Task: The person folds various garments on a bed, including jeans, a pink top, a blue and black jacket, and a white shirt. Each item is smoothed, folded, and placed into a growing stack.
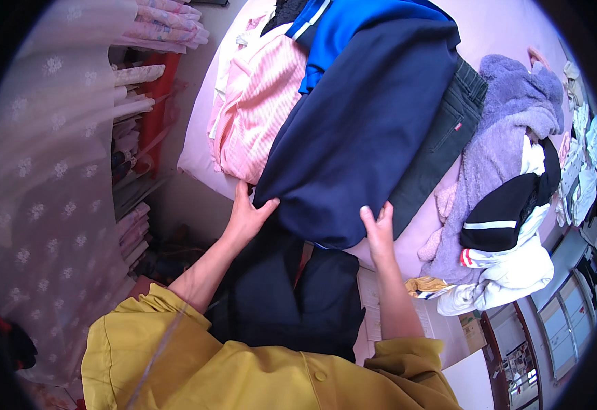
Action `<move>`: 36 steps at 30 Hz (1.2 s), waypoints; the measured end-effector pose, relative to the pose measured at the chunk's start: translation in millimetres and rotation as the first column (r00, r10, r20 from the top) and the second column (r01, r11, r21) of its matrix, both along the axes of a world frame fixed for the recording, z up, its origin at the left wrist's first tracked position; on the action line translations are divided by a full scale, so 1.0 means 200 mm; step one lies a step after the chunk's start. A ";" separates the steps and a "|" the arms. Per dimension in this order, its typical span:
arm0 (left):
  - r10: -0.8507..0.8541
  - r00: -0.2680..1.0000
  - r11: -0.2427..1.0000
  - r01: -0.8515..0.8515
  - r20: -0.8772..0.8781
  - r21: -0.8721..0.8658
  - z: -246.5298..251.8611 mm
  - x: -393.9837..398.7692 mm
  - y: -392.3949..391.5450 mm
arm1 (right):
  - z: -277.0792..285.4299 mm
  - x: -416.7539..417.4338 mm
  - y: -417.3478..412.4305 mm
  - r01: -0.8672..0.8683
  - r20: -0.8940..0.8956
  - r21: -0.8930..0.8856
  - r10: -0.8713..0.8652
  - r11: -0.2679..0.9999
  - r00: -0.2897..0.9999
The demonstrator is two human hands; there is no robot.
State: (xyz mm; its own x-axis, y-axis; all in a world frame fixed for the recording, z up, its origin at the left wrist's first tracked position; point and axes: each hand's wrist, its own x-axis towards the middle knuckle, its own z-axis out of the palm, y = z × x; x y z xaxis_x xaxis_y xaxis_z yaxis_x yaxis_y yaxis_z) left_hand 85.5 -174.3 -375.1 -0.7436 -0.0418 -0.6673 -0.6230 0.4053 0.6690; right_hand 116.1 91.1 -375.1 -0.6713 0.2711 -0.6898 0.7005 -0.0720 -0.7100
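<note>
A dark navy garment [360,123] with a bright blue section [375,23] and a white stripe is spread lengthwise in front of me. My left hand [247,215] is at its near left corner, the thumb lying on the cloth. At the near right edge, my right hand [382,230] has its thumb against the fabric; the other fingers of both hands are partly hidden. Under the navy cloth, to the right, shows a pair of dark jeans [439,133] with a back pocket. A pink striped garment [265,97] lies to the left, close to my left fingertips.
The clothes lie on a bed with a pink sheet [503,25]. A purple fleece [498,133], a black garment with a white stripe [493,218] and a white garment [519,277] are heaped at the right. On the left, a sheer curtain [47,195] hangs beside shelves of folded fabric [134,230].
</note>
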 end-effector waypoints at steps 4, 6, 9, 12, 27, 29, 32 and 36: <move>-0.087 0.986 0.952 0.041 0.140 0.302 0.02 -0.06 -0.01 | 0.02 0.00 -0.05 0.020 0.045 -0.130 -0.014 0.991 0.999; -0.209 0.950 0.941 0.130 0.233 0.313 0.06 -0.07 -0.02 | 0.05 0.06 -0.07 -0.076 0.175 -0.237 0.120 0.969 0.977; -0.377 0.925 0.904 0.360 0.037 0.230 0.10 -0.03 -0.04 | 0.11 0.14 -0.09 -0.159 0.301 -0.266 0.239 0.951 0.923; -0.468 0.839 0.874 0.392 0.278 0.288 0.23 -0.03 -0.06 | 0.20 0.19 -0.07 -0.108 0.302 -0.266 0.190 0.958 0.934; -0.138 0.697 0.900 -0.209 0.704 0.383 0.70 0.18 -0.11 | 0.65 0.50 0.00 0.210 0.484 -0.623 0.160 0.754 0.860; -0.042 0.508 0.861 -0.419 0.860 0.290 0.76 0.04 -0.07 | 0.68 0.37 0.08 0.298 0.534 -0.650 0.141 0.699 0.834; 0.037 0.499 0.782 -0.554 0.866 0.286 0.82 -0.23 0.05 | 0.77 0.00 0.21 0.324 0.520 -0.521 -0.008 0.790 0.854; -0.044 0.811 0.229 -0.561 0.584 0.796 0.74 -0.73 0.22 | 0.58 -0.45 0.39 0.511 0.314 -0.503 -0.403 0.697 0.859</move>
